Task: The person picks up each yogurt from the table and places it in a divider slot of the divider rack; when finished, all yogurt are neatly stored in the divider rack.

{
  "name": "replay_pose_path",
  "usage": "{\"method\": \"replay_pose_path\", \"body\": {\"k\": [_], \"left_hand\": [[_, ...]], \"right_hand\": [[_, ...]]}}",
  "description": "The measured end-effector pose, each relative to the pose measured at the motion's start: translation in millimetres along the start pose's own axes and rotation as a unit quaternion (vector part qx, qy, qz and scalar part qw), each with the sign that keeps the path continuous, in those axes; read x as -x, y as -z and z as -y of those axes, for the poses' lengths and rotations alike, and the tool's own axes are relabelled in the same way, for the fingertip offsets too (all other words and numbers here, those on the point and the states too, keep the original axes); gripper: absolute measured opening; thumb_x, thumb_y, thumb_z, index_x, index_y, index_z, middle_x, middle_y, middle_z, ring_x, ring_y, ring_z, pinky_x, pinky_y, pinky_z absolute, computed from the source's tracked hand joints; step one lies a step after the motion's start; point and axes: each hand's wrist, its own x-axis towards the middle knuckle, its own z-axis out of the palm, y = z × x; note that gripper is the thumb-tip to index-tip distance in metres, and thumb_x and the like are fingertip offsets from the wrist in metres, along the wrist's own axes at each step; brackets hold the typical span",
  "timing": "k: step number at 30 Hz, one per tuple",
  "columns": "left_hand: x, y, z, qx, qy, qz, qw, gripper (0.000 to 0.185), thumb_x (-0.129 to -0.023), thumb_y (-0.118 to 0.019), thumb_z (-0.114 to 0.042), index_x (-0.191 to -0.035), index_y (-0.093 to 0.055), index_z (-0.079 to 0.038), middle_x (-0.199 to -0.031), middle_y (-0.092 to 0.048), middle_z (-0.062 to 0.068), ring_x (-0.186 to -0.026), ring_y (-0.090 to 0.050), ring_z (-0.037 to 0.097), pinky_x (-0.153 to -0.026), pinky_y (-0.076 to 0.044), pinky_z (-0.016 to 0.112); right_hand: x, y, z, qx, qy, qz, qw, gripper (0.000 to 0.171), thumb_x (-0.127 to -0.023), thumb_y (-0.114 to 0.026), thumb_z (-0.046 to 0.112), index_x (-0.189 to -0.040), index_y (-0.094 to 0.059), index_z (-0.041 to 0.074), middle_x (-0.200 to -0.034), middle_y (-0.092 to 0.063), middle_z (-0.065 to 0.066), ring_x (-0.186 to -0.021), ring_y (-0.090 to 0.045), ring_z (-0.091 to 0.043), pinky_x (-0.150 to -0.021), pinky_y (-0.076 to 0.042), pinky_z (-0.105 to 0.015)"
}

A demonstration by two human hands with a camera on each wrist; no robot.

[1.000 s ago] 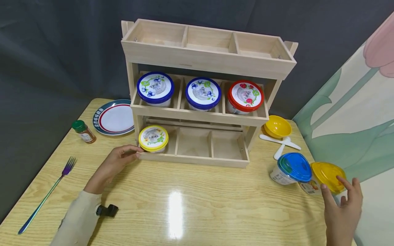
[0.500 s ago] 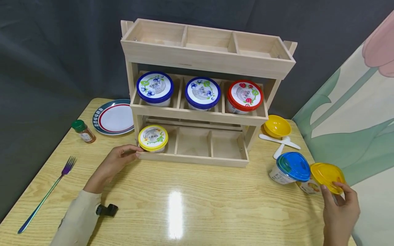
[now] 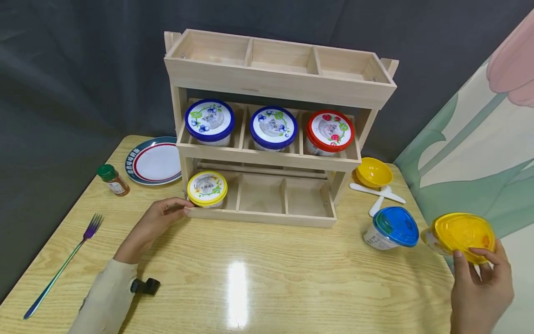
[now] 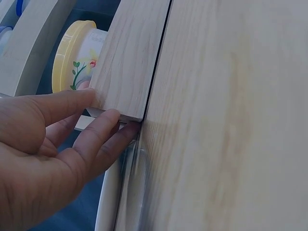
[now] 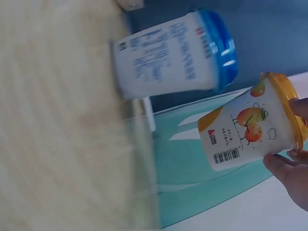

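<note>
My right hand holds a yellow-lidded cup by its lid rim, tilted and lifted clear of the table at the far right. The right wrist view shows its fruit label, with fingertips on the lid edge. A blue-lidded cup stands on the table just left of it. My left hand rests with straight fingers against the left front corner of the wooden rack's lowest tray. A small yellow-lidded tub sits in that tray's left compartment.
The rack's middle shelf carries two blue-lidded tubs and a red-lidded one. A plate, a spice bottle and a purple fork lie at the left. A yellow bowl and white spoons lie right of the rack.
My right hand closed on the yellow-lidded cup's rim and raised it up and to the right, away from the blue-lidded cup. The left hand has stayed at the tray corner.
</note>
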Motion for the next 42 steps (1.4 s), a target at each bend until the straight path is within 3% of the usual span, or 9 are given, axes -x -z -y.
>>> {"method": "replay_pose_path", "body": {"k": [7,11,13,19,22,27,31,36,42], "left_hand": [[-0.8,0.0,0.4,0.005,-0.004,-0.003,1.0,0.031,-0.112,-0.062,-0.009,-0.137,-0.066,0.008,-0.144,-0.061,0.027,-0.119,-0.062,0.02,-0.094,-0.052,0.02],[-0.7,-1.1,0.1,-0.001,0.001,-0.004,1.0,0.031,-0.112,-0.062,-0.01,-0.137,-0.066,0.007,-0.145,-0.061,0.027,-0.122,-0.062,0.024,-0.094,-0.052,0.02],[-0.6,-1.3,0.1,-0.001,0.004,-0.005,1.0,0.031,-0.112,-0.062,-0.009,-0.137,-0.066,0.007,-0.145,-0.061,0.028,-0.122,-0.062,0.024,-0.093,-0.052,0.02],[0.7,-0.5,-0.5,0.003,0.003,-0.002,1.0,0.031,-0.112,-0.062,-0.01,-0.138,-0.066,0.007,-0.146,-0.06,0.027,-0.122,-0.061,0.023,-0.093,-0.052,0.019],[1.0,-0.1,-1.5,0.001,0.004,-0.003,1.0,0.032,-0.112,-0.062,-0.011,-0.138,-0.066,0.007,-0.145,-0.06,0.026,-0.121,-0.061,0.021,-0.093,-0.052,0.019],[1.7,0.6,-3.1,0.004,0.008,-0.005,1.0,0.032,-0.112,-0.062,-0.01,-0.138,-0.065,0.008,-0.144,-0.061,0.025,-0.118,-0.061,0.017,-0.093,-0.052,0.02],[2.5,1.0,-2.1,0.002,0.012,-0.001,0.9999,0.032,-0.112,-0.061,-0.01,-0.139,-0.065,0.007,-0.146,-0.06,0.026,-0.121,-0.061,0.021,-0.093,-0.052,0.02],[1.4,0.4,-2.3,-0.003,0.009,-0.001,1.0,0.032,-0.112,-0.061,-0.011,-0.139,-0.066,0.006,-0.147,-0.06,0.026,-0.127,-0.06,0.029,-0.093,-0.051,0.019],[-0.7,-0.2,-1.5,-0.001,0.007,-0.002,1.0,0.031,-0.112,-0.062,-0.011,-0.138,-0.067,0.006,-0.146,-0.062,0.026,-0.128,-0.06,0.029,-0.094,-0.051,0.019]], "right_hand": [[7.9,-0.8,39.7,-0.03,0.087,-0.005,0.996,0.035,-0.099,-0.064,-0.02,-0.133,-0.06,-0.016,-0.168,-0.045,-0.003,-0.148,-0.051,-0.026,-0.118,-0.043,-0.034],[17.0,-4.2,61.8,-0.083,0.118,0.004,0.99,0.037,-0.097,-0.06,-0.025,-0.133,-0.057,-0.021,-0.167,-0.047,-0.007,-0.146,-0.053,-0.031,-0.116,-0.046,-0.032],[21.9,-6.9,70.8,-0.141,0.131,0.016,0.981,0.036,-0.096,-0.059,-0.027,-0.131,-0.057,-0.022,-0.166,-0.048,-0.012,-0.144,-0.054,-0.034,-0.115,-0.048,-0.03],[38.1,-17.4,90.0,-0.334,0.127,0.061,0.932,0.034,-0.091,-0.064,-0.028,-0.125,-0.058,-0.025,-0.166,-0.044,-0.024,-0.144,-0.053,-0.038,-0.112,-0.049,-0.028],[46.9,-25.6,96.8,-0.372,0.133,0.077,0.915,0.032,-0.091,-0.065,-0.028,-0.122,-0.06,-0.024,-0.166,-0.042,-0.026,-0.148,-0.05,-0.039,-0.113,-0.049,-0.029],[60.8,-48.3,102.3,-0.453,0.16,0.123,0.868,0.026,-0.087,-0.064,-0.031,-0.112,-0.06,-0.026,-0.164,-0.043,-0.03,-0.151,-0.046,-0.042,-0.114,-0.049,-0.034],[66.5,-66.3,99.1,-0.463,0.189,0.17,0.849,0.024,-0.087,-0.066,-0.03,-0.11,-0.058,-0.026,-0.163,-0.042,-0.032,-0.15,-0.047,-0.042,-0.114,-0.049,-0.035],[67.2,-84.8,92.1,-0.432,0.188,0.213,0.856,0.024,-0.089,-0.064,-0.029,-0.111,-0.055,-0.027,-0.165,-0.039,-0.031,-0.15,-0.047,-0.04,-0.113,-0.05,-0.033],[68.5,-103.2,85.7,-0.351,0.141,0.249,0.892,0.026,-0.093,-0.063,-0.027,-0.116,-0.051,-0.027,-0.169,-0.039,-0.024,-0.15,-0.049,-0.035,-0.109,-0.05,-0.027]]}}
